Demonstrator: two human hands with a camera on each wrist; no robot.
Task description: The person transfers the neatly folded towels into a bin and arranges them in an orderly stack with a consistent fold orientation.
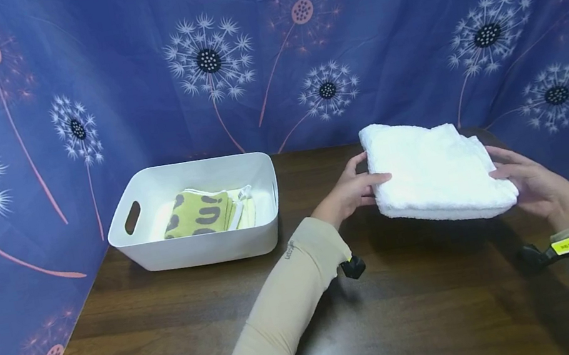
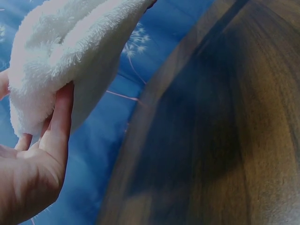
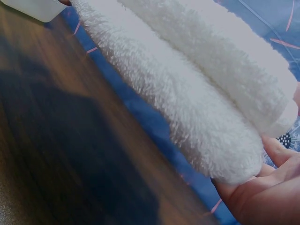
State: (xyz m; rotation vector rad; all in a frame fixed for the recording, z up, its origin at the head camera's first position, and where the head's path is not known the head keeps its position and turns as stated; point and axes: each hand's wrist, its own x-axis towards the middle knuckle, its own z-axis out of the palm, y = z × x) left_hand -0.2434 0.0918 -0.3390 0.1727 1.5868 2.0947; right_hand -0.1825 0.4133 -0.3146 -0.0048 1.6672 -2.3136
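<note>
A folded white fluffy towel point(image 1: 434, 170) is held above the right part of the wooden table, its shadow falling on the wood below. My left hand point(image 1: 349, 190) grips the towel's left edge, thumb on top and fingers underneath. At the opposite edge my right hand point(image 1: 539, 183) holds it the same way. In the left wrist view, fingers point(image 2: 61, 117) reach under the plush layers. The right wrist view shows the towel's thick folded side point(image 3: 183, 93) resting in the right hand point(image 3: 267, 187).
A white plastic bin point(image 1: 200, 249) with a handle hole stands at the table's back left. Inside lie a folded yellow-green cloth with grey shapes point(image 1: 199, 213) and a paler cloth point(image 1: 246, 209). A blue dandelion-print curtain point(image 1: 262, 48) hangs behind the wooden table point(image 1: 175, 336).
</note>
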